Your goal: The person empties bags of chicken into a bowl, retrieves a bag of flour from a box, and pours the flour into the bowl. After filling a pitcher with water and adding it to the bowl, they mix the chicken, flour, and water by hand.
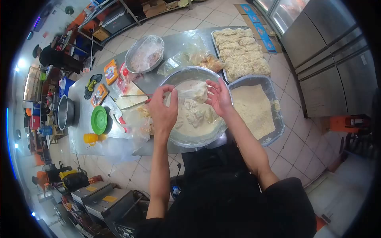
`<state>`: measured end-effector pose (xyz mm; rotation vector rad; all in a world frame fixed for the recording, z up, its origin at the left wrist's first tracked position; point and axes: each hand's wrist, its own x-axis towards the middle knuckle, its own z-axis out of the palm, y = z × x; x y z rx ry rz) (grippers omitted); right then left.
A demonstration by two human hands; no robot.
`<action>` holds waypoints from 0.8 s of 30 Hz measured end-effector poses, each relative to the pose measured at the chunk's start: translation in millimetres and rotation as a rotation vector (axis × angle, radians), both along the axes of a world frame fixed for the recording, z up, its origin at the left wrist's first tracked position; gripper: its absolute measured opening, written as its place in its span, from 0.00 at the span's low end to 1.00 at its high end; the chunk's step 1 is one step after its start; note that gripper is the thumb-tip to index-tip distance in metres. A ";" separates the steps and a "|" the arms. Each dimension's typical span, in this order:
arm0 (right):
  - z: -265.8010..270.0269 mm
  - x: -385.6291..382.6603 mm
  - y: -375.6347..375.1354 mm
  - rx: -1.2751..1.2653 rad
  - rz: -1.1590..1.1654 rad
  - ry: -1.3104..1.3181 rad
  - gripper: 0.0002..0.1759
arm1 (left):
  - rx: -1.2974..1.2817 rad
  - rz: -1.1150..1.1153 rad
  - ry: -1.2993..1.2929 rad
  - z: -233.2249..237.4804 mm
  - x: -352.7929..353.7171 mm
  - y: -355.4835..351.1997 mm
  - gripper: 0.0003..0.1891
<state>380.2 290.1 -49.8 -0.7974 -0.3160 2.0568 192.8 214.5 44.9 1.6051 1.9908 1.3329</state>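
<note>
Over a large metal basin (166,133) of pale batter, both of my hands are raised. Stretched between them is a thin, whitish, see-through plastic piece (192,93), which looks like a disposable glove. My left hand (163,109) pinches its near end between thumb and forefinger. My right hand (219,97) has its fingers curled, partly apart, against the bunched far end. Batter-coated meat pieces (194,113) lie in the basin below, apart from my hands. To the right stands a grey tub (279,129) of pale breading flour (250,109).
A tray of breaded pieces (240,51) stands at the back right. Behind the basin sits a plastic-covered bowl (145,55). Left are a knife (133,95) on a white board (129,102), a green plate (99,119) and an empty metal bowl (65,112). A person (55,55) stands far left.
</note>
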 end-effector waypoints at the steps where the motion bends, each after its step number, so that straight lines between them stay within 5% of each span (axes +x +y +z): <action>1: -1.7 -0.3 1.9 0.018 0.043 -0.135 0.30 | 0.009 -0.037 -0.098 -0.4 1.7 1.0 0.09; 3: -7.3 -3.2 6.0 0.035 0.093 -0.266 0.29 | -0.045 -0.064 -0.117 4.7 5.1 0.3 0.09; 5: -9.5 -5.0 12.1 0.292 0.048 -0.695 0.26 | -0.096 -0.079 -0.134 6.5 5.1 -2.4 0.09; 7: -7.5 -11.9 19.7 0.358 0.015 -0.763 0.23 | -0.169 -0.152 0.008 5.3 3.8 -5.8 0.10; 9: 4.2 -28.4 23.9 0.756 -0.267 -1.034 0.22 | -0.179 -0.137 0.047 5.3 5.4 -7.8 0.11; 13: 15.7 -75.8 17.4 0.986 -0.307 -1.030 0.18 | -0.168 -0.009 -0.052 -19.0 7.2 -11.2 0.08; 18: 10.5 -112.5 5.2 1.000 -0.238 -0.976 0.22 | -0.162 0.043 -0.696 -54.6 5.1 -16.0 0.09; 24: -0.5 -109.6 10.8 1.018 -0.153 -1.190 0.22 | -0.124 0.046 -0.718 -61.9 13.9 -29.6 0.09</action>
